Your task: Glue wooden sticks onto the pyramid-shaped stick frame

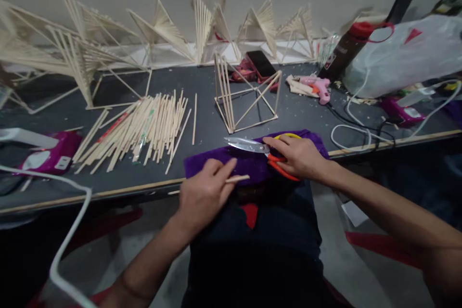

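Observation:
Between the fingers of my left hand (205, 190) is a thin wooden stick (237, 179), one end poking out to the right and the other below the hand at the table edge. My right hand (301, 156) grips scissors (249, 145) with orange and yellow handles, the blades pointing left and seemingly together. Both hands are over a purple cloth (204, 160) on the table's front edge. Just behind the cloth stands a partly built stick frame (231, 101), with several slats along its left side. A pile of loose sticks (159, 127) lies to the left.
Finished-looking stick structures (160, 33) line the wall. At the right are a pink glue gun (315, 85), a dark bottle (346, 50) with a red lid, a plastic bag (407, 57) and white cables (361, 130). A phone (260, 63) lies behind the frame; a magenta lamp-like device (54, 154) stands left.

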### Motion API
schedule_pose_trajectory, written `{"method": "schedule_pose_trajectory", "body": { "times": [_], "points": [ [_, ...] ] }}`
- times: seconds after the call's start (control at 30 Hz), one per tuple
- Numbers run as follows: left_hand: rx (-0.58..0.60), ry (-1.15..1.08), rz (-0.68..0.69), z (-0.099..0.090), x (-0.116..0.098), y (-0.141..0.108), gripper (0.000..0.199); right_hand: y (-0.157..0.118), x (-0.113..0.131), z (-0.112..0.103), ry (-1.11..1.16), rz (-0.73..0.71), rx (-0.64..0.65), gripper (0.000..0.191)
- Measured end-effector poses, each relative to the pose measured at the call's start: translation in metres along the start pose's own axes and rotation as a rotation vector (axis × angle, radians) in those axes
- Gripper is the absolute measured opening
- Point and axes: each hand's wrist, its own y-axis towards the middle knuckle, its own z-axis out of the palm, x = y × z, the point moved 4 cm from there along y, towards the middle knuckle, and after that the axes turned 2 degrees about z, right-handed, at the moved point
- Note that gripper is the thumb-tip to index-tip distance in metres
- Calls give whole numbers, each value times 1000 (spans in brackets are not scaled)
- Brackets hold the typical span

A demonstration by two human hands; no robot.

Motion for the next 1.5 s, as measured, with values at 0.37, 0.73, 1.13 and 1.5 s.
{"method": "schedule_pose_trajectory", "body": {
  "times": [0.37, 0.73, 1.13, 1.5],
  "points": [
    [109, 208, -103, 23, 42, 1, 35, 5, -11, 3, 55, -48, -56, 51],
    [161, 75, -144, 32, 82, 27, 31, 23, -14, 6, 32, -17, -105, 48],
    [188, 116, -89, 4, 60, 3, 40, 25, -3, -26, 304, 22, -176, 51],
    [355, 232, -312, 4, 112, 53, 36, 44, 26, 3, 282, 54, -94, 52]
  ]
}}
